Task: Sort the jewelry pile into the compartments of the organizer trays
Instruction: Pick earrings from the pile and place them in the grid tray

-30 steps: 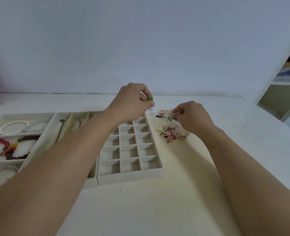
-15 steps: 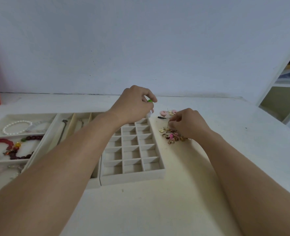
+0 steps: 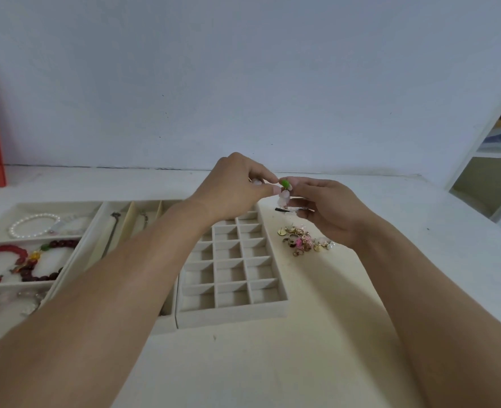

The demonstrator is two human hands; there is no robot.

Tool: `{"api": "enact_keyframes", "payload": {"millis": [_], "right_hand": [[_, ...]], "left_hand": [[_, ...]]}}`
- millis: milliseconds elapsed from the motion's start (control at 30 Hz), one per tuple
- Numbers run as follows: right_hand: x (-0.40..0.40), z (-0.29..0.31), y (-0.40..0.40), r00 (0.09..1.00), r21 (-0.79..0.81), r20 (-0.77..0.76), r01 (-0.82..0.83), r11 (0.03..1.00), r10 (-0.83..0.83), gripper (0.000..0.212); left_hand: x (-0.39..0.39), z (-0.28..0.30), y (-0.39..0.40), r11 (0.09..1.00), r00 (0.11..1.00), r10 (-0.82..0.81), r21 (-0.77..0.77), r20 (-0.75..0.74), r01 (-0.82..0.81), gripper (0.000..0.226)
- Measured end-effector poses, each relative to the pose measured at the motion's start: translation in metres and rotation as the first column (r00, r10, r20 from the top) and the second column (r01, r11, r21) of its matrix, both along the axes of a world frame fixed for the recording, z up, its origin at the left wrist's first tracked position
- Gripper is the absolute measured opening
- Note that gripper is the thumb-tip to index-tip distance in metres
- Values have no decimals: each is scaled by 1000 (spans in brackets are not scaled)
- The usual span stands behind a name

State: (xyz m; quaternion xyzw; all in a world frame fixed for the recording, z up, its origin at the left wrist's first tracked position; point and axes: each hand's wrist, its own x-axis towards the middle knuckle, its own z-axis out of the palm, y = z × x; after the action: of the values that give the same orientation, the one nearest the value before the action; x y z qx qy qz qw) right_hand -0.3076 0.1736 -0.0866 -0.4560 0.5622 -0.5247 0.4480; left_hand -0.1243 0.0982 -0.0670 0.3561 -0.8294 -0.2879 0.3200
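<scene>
I am holding a small piece of jewelry with a bright green bead (image 3: 284, 183) between my two hands, in the air above the far right corner of the beige velvet grid tray with many small square compartments (image 3: 234, 315). My left hand (image 3: 231, 191) is pinching it from the left with thumb and forefinger, the other fingers are curling in. My right hand (image 3: 327, 209) is pinching it from the right side, fingers curled around it, and I think something small and pale is also hanging under the green bead, but it is too small to tell what it is. I am keeping it up and close to my eyes probably because I am trying to separate two pieces or to look which kind it is before choosing a compartment.

The piece seems to have its long axis near upright, the green bead on top and the pale part pointing down; I cannot tell more exactly.

The pile of small gold and pink earrings and charms (image 3: 302, 241) is lying on the white table (image 3: 272, 372) just right of the grid tray, near below my right hand, so reaching is short. On the left, the wide tray (image 3: 91, 214) is holding a white pearl bracelet (image 3: 33, 223) and a red bead bracelet (image 3: 2, 260) in separate sections
</scene>
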Motion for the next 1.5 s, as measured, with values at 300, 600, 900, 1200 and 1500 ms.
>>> {"api": "enact_keyframes", "payload": {"millis": [300, 600, 900, 1200, 1500], "right_hand": [[9, 4, -1, 944, 82, 327, -64, 995, 34, 17], [12, 0, -1, 988, -1, 153, 2, 1000, -2, 6], [11, -4, -2, 998, -15, 8, -66, 998, 66, 17], [14, 9, -11, 986, 22, -72, -151, 988, 152, 15], [25, 20, -48, 952, 6, -216, -218, 976, 214, 12]], "left_hand": [[0, 2, 1, 1000, 993, -19, -24, -120, 17, 12], [0, -1, -3, 1000, 998, 22, -15, -60, -23, 15], [5, 2, -5, 999, 999, -16, 33, 29, 15, 7], [22, 14, -6, 989, 998, -62, 137, 32, 57, 9], [35, 13, -22, 993, 997, 55, 106, 53, -61, 10]]}}
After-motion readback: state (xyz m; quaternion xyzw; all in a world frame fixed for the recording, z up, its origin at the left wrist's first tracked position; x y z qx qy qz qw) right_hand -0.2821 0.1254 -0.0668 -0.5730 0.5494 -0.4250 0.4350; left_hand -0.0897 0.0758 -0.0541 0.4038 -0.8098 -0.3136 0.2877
